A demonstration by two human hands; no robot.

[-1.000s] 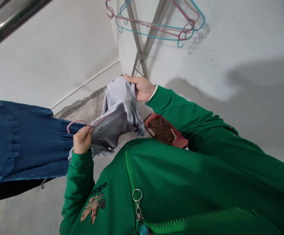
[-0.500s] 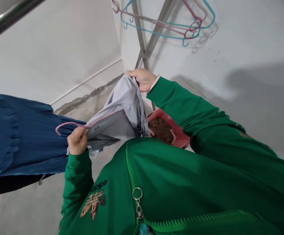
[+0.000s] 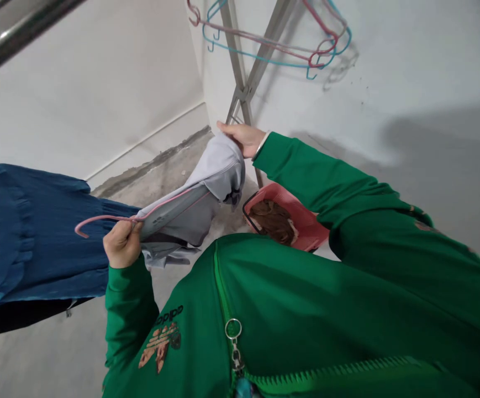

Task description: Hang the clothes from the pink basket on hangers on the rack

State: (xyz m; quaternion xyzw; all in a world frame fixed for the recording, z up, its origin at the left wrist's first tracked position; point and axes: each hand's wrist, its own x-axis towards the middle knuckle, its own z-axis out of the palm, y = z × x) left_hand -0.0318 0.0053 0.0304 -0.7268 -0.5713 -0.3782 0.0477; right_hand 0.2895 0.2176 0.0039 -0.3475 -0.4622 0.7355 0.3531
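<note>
My left hand [image 3: 122, 243] is closed around the neck of a pink clothes hanger [image 3: 94, 219], whose hook points left past my fingers. The hanger's arm runs up and right inside a light grey garment [image 3: 219, 157], along its neckline. At the garment's far upper end, my right hand [image 3: 243, 137] grips the cloth with the thumb stretched out on top. The fabric is pulled taut between both hands, and its lower part hangs in loose folds. My right fingers are partly hidden behind the cloth.
A blue ruffled garment [image 3: 53, 232] hangs at left, with a black one [image 3: 20, 318] beneath. Pink and blue hangers [image 3: 260, 41] hang on a metal crossed-leg rack [image 3: 243, 94]. A pink basket [image 3: 310, 221] holding brown cloth [image 3: 273, 221] stands below my right forearm. A metal bar [image 3: 20, 41] crosses the upper left.
My left hand and the hanger have moved left and slightly down. My right hand has shifted slightly right and down, and the garment is drawn straighter along the hanger.
</note>
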